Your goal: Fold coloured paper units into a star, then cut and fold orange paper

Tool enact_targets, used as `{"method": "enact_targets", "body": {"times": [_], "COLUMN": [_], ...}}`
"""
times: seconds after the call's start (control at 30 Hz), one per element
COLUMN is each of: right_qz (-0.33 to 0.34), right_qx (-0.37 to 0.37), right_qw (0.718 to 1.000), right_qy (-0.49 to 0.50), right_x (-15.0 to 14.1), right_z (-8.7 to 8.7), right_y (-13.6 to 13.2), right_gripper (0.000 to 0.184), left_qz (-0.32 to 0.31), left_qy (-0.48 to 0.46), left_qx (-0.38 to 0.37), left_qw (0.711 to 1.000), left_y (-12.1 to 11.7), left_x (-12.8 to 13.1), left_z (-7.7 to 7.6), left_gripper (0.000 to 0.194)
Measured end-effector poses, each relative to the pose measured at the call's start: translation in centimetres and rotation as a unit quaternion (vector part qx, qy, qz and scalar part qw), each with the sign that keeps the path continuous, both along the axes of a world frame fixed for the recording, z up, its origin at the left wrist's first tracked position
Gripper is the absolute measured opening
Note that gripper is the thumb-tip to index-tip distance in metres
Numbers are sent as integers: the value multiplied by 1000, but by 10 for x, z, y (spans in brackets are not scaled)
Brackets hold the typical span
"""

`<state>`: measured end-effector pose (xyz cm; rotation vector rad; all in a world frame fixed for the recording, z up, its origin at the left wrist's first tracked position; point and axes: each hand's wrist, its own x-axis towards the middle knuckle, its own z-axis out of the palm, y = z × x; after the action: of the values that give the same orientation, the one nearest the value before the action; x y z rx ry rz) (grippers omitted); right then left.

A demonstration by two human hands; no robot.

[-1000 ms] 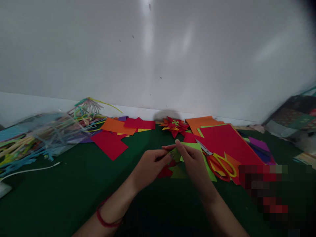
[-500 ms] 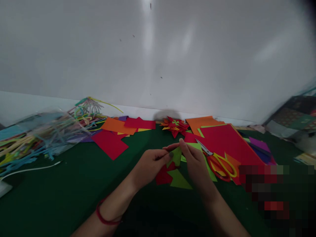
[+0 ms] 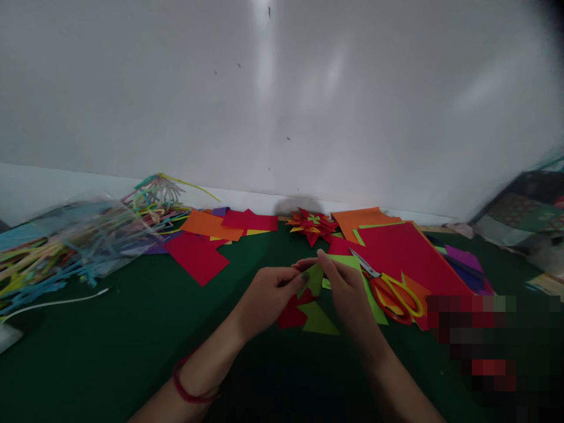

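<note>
My left hand (image 3: 267, 295) and my right hand (image 3: 348, 291) meet over the green mat and pinch a small folded green paper piece (image 3: 314, 278) between their fingertips. Just below them on the mat lie a red paper piece (image 3: 291, 314) and a green triangle (image 3: 318, 319). A red cord bracelet (image 3: 187, 385) circles my left wrist. Red-and-yellow scissors (image 3: 390, 291) lie close to the right of my right hand, on a green sheet.
A finished red, orange and green paper star (image 3: 312, 224) lies by the wall. Red (image 3: 194, 257) and orange (image 3: 209, 226) sheets are spread at the back, a large red sheet (image 3: 403, 252) at right. A clear bag of coloured strips (image 3: 66, 247) lies at left.
The folded green piece has come up between my fingertips. The red piece and green triangle below my hands now show more fully. My hands have barely shifted.
</note>
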<state>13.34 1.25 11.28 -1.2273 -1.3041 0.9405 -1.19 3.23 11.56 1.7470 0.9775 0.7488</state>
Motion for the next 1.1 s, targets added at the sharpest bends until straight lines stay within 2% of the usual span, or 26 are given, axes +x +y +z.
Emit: {"method": "enact_targets", "body": {"times": [0.17,0.6,0.7,0.9,1.0,1.1], "right_qz": [-2,0,9,22,1,-28], "right_qx": [-1,-11,4,1,-2,7], "right_qw": [999,1000,1000,996,995,994], "right_qy": [36,8,-10,-91,-103,-101], "right_x": [-2,-2,-1,3,4,5], "right_z": [-2,-1,-2,-2,-2,-3], "right_y": [0,-1,2,5,5,6], "right_gripper": [46,47,44,26,23,22], "left_qz": [-5,-19,3,73,76,86], "left_qy": [-5,-20,-34,-54,-62,-104], "left_qx": [-6,-46,-37,-2,0,-32], "left_qw": [1000,999,999,996,995,990], "left_y": [0,1,3,6,5,6], "left_x": [0,-1,-2,-3,0,3], "left_z": [0,-1,-1,-2,-6,-12], "left_gripper": [36,35,34,35,33,29]}}
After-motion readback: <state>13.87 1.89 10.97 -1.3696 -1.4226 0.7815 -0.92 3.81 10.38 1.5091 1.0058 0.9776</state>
